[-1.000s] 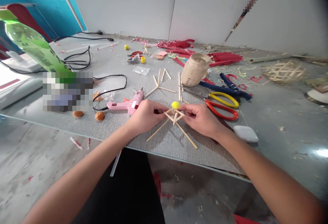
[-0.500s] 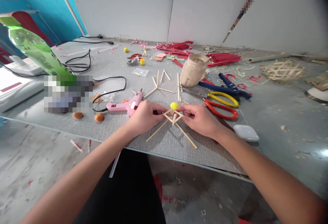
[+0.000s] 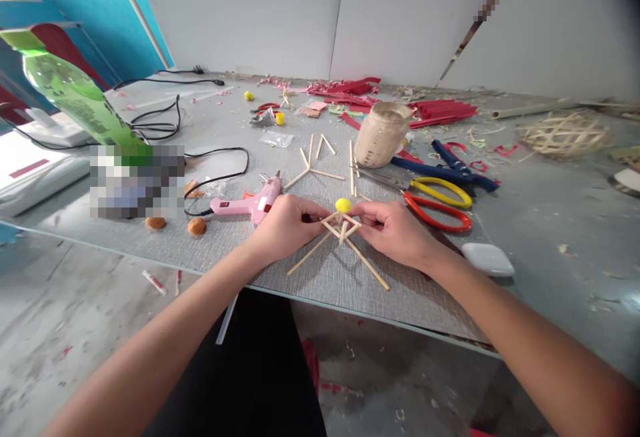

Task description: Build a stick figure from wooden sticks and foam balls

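Observation:
Between my hands stands a small stick figure [image 3: 343,233] made of thin wooden sticks, with a diamond-shaped frame and two long sticks slanting down to the table. A yellow ball [image 3: 343,205] tops it. My left hand [image 3: 293,227] pinches the figure's left side, and my right hand [image 3: 387,227] pinches its right side; the fingertips are partly hidden behind the sticks. Just left of my left hand lies a pink glue gun [image 3: 250,205]. Scissors [image 3: 440,207] with yellow and red handles lie beyond my right hand. Loose sticks [image 3: 313,167] rest on the table behind the figure.
A beige jar [image 3: 383,133] stands behind the scissors, near blue-handled pliers [image 3: 450,170]. A white case [image 3: 487,260] lies right of my right forearm. Two brown lumps [image 3: 197,226] sit near the front edge. A green bottle [image 3: 80,100] leans at left; red strips [image 3: 443,112] lie at the back.
The whole view has shifted slightly, so things appear a little farther right. Both hands keep the same pinch on the stick figure.

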The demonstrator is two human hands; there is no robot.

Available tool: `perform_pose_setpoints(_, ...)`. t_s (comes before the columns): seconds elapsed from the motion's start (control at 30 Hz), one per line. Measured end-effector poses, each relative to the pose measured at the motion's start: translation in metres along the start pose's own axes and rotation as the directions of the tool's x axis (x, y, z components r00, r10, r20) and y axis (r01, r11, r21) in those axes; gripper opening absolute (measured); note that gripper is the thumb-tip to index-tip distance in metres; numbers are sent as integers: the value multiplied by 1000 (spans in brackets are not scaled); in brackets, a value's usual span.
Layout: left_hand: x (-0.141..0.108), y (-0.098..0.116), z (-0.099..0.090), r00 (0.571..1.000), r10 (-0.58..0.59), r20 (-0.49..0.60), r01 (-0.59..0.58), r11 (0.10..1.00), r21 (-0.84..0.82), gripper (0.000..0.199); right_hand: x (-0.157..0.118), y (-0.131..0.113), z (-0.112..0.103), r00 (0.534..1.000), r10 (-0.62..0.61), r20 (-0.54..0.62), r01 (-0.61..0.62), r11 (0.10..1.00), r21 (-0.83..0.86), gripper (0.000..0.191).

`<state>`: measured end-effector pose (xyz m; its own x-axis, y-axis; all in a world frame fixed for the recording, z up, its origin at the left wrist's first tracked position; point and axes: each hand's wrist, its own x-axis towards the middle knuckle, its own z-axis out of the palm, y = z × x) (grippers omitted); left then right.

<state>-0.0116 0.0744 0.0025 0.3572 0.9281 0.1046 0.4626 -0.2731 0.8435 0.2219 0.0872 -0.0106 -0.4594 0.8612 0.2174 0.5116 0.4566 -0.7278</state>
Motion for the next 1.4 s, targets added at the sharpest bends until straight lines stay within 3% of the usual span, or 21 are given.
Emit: perform_pose_setpoints(1.4,0,1,0,1000,19,20,-19,1000,-8,16,0,-6,-2,1000,-2,18,2,1000,-12,40)
